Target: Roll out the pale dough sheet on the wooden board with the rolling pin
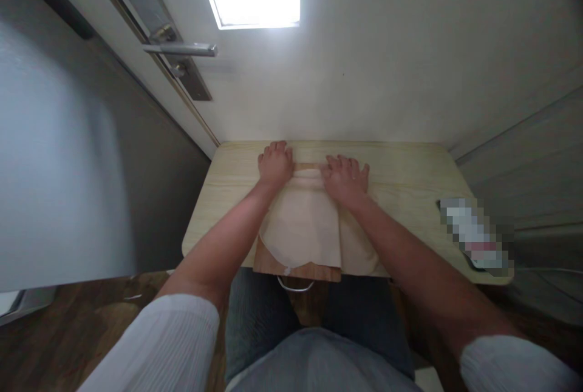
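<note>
A thin pale sheet point(303, 228), which looks like rolled-out dough, lies over a brown wooden board point(296, 270). It hangs past the board's right side onto the light wooden table. My left hand point(276, 164) rests palm down at the sheet's far left corner, fingers forward and slightly bent. At the far right corner, my right hand point(344, 176) lies palm down with its fingers spread, a little blurred. Between the hands runs a narrow brown strip point(307, 166); whether it is the board's end or a separate stick, I cannot tell. What lies under both palms is hidden.
The small table point(401, 167) stands against a white door with a metal lever handle point(182, 49). A phone-like object point(476, 234), its screen blurred out, lies at the table's right edge. A metal loop point(295, 286) shows below the board's near end. A grey panel stands left.
</note>
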Available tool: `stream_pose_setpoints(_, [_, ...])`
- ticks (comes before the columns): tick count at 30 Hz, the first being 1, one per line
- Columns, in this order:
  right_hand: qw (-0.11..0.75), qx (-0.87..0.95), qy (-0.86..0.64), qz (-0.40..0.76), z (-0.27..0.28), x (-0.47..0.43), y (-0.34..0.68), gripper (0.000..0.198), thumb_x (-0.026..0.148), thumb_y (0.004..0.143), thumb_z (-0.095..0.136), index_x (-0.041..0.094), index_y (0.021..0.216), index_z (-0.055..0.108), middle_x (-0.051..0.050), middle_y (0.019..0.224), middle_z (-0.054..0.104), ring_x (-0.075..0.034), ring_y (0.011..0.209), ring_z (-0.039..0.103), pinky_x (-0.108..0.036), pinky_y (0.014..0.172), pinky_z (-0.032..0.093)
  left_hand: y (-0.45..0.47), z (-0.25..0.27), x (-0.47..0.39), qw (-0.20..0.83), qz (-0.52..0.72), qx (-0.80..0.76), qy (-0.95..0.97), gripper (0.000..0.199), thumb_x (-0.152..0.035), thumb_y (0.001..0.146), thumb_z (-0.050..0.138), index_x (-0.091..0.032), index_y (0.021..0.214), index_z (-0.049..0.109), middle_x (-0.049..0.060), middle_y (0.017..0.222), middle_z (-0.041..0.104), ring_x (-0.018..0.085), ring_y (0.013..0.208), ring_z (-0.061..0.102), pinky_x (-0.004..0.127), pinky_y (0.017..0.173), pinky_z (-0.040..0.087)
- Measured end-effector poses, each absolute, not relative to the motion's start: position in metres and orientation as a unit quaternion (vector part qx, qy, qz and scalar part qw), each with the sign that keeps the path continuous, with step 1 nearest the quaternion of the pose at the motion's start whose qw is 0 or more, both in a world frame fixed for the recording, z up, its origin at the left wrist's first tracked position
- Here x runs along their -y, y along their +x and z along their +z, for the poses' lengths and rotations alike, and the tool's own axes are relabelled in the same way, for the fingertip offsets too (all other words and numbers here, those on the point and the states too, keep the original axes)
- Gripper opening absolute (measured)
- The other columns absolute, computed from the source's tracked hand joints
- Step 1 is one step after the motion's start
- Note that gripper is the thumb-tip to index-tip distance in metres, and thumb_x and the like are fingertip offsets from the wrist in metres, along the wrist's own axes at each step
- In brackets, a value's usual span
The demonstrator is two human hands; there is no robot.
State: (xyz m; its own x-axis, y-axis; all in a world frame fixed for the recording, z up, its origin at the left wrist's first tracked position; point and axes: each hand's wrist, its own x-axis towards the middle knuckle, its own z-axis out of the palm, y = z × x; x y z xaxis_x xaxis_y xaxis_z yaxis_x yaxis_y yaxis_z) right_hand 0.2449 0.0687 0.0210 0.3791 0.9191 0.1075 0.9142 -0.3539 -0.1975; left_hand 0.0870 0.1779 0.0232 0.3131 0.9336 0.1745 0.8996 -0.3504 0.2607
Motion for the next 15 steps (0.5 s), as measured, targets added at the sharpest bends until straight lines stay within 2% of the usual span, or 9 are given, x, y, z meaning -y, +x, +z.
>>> stream_pose_setpoints(4, [0.117,0.579,-0.807,-0.008,0.019,-0.028,0.226,0.055,0.051,0.104,0.03,0.023,0.145,0.053,-0.014,0.152,0.049,-0.037,0.14,0.038,-0.068,0.114,0.014,0.068,0.023,-0.141,0.069,0.154,-0.542,0.823,0.046,-0.038,0.107,0.024,-0.023,0.138,0.054,0.011,0.139,0.06,0.025,0.126,0.055,0.042,0.106,0.043])
stream_pose_setpoints(9, [0.129,0.633,-0.764,-0.016,0.021,0.026,0.213,0.051,0.051,0.102,0.043,0.023,0.143,0.054,-0.013,0.152,0.05,-0.036,0.141,0.035,-0.062,0.116,0.014,0.046,0.024,-0.094,0.044,0.145,-0.544,0.825,0.045,-0.04,0.107,0.027,-0.025,0.142,0.05,0.009,0.151,0.052,0.025,0.14,0.043,0.052,0.12,0.027])
stream_pose_setpoints(12, [0.141,0.643,-0.753,-0.016,0.022,0.042,0.222,0.04,0.046,0.099,0.052,0.023,0.13,0.064,-0.012,0.135,0.062,-0.032,0.129,0.047,-0.052,0.113,0.025,0.039,0.025,-0.078,0.036,0.146,-0.552,0.82,0.045,-0.04,0.106,0.03,-0.022,0.143,0.049,0.01,0.153,0.049,0.025,0.143,0.04,0.053,0.122,0.025])
stream_pose_setpoints(15, [0.165,0.651,-0.741,-0.003,0.021,0.044,0.241,0.032,0.043,0.097,0.057,0.022,0.116,0.071,-0.011,0.113,0.068,-0.028,0.11,0.055,-0.041,0.098,0.037,0.041,0.027,-0.069,0.033,0.159,-0.558,0.814,0.045,-0.038,0.106,0.03,-0.019,0.141,0.05,0.011,0.153,0.049,0.026,0.143,0.04,0.053,0.121,0.026])
